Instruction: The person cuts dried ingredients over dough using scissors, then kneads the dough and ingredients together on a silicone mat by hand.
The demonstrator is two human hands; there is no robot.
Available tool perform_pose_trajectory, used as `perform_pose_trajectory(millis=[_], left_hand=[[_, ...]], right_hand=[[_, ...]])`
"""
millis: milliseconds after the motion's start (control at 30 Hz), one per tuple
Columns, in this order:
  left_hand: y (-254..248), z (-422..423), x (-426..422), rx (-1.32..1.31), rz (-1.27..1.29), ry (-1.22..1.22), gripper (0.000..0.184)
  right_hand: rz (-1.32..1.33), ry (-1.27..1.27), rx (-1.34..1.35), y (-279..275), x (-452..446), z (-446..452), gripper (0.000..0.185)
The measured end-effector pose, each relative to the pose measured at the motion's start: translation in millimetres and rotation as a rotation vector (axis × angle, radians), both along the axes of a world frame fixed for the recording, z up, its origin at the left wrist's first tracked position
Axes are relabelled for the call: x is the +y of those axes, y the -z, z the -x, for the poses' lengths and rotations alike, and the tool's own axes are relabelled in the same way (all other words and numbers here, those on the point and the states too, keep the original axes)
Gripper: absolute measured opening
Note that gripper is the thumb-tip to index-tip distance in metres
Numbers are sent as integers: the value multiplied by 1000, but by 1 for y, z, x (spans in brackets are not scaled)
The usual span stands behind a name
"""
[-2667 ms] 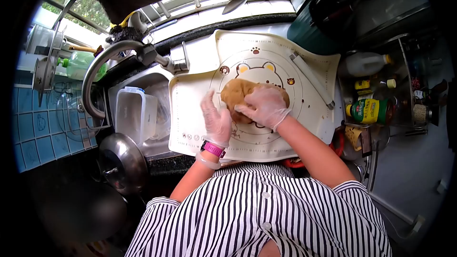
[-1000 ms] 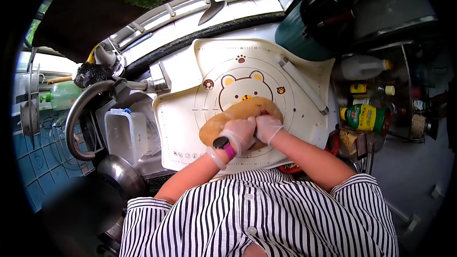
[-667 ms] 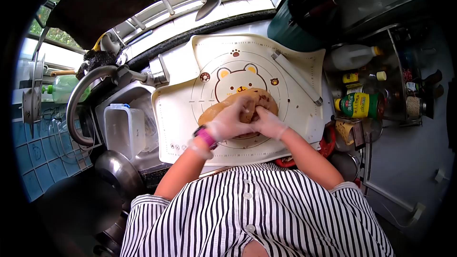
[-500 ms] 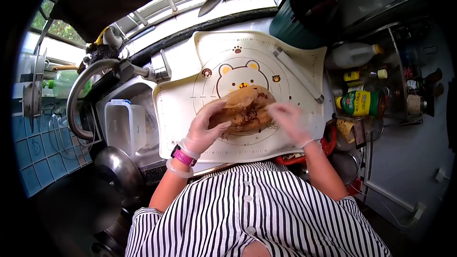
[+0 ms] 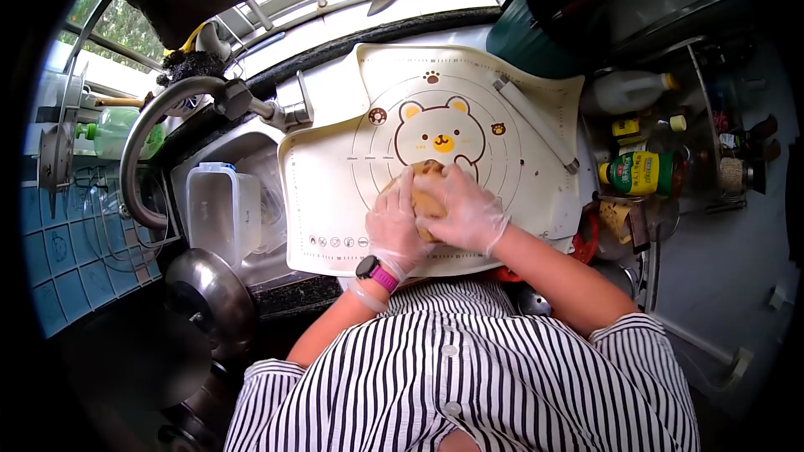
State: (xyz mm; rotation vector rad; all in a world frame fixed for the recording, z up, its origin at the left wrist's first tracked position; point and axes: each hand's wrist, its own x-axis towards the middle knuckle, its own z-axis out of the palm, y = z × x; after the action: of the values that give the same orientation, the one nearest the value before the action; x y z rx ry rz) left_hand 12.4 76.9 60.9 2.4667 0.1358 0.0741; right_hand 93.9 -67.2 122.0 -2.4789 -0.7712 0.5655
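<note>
Both hands wear clear plastic gloves and press on a lump of tan dough (image 5: 429,192) with dark bits at its top. My left hand (image 5: 398,224) wraps the dough's left side; a dark watch on a purple band is on that wrist. My right hand (image 5: 461,208) grips it from the right, fingers curled over the top. Much of the dough is hidden under the hands. It rests on a cream mat (image 5: 322,176) printed with a bear face and rings. A pale rolling pin (image 5: 536,124) lies on the mat's right side.
To the left are a sink with a clear plastic container (image 5: 222,213), a curved faucet (image 5: 151,134) and a metal lid (image 5: 209,297). A green container (image 5: 536,38) of utensils stands at the back right. Bottles (image 5: 643,173) fill a rack at the right.
The hands, apart half a second ago beside a wide, opened dough with dark bits showing, have come together around it. The dough is now narrower and more upright in the view.
</note>
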Motion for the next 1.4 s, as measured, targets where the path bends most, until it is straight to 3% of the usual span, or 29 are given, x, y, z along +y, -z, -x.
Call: perform_pose_trajectory(millis=[67,100,167,267,433,467,633,700,733,833,867,900,967,1033,1100,1133,1233,1333,1400], left_hand=[[1,12,5,127,-18,2,113],[2,15,8,253,-33,1,111],[7,15,11,213,5,-17,102],[17,8,18,74,67,-61,94],[12,-38,35,514,163,-166,61],[21,-44,37,484,170,-188,54],[58,-68,57,471,419,-246,71],[79,-60,63,335,1026,-167,86],[67,-50,67,291,1053,-162,99],[23,-9,82,288,1181,-218,101],[-3,4,80,202,1238,-329,84],[3,19,82,201,1237,-337,84],[32,51,104,-76,327,-349,68],[50,81,136,-115,50,-542,51],[73,103,165,66,-162,-584,56],[78,108,173,129,-126,-624,61],[107,121,201,279,21,-714,81],[105,110,203,285,143,-717,69],[139,117,219,203,537,-616,45]], right_hand=[[49,-68,-62,-2,5,13,52],[132,-133,-96,0,10,16,42],[220,-203,-132,10,18,17,33],[192,-151,-188,40,34,9,21],[84,49,-232,73,59,-45,21],[7,79,-203,90,62,-59,20],[107,162,5,93,77,-124,22],[116,157,115,97,70,-130,24],[15,132,161,102,63,-133,28],[-117,31,277,109,35,-129,43],[-108,30,226,88,26,-113,51],[-98,28,177,69,18,-93,59],[-69,38,106,46,4,-58,78],[11,90,19,30,-3,-24,77],[-40,155,-221,27,-22,0,67],[-113,199,-231,16,-29,10,57],[-206,450,-418,52,-93,23,58],[-149,616,-461,70,-170,0,64],[-107,658,-437,90,-216,-20,67]])
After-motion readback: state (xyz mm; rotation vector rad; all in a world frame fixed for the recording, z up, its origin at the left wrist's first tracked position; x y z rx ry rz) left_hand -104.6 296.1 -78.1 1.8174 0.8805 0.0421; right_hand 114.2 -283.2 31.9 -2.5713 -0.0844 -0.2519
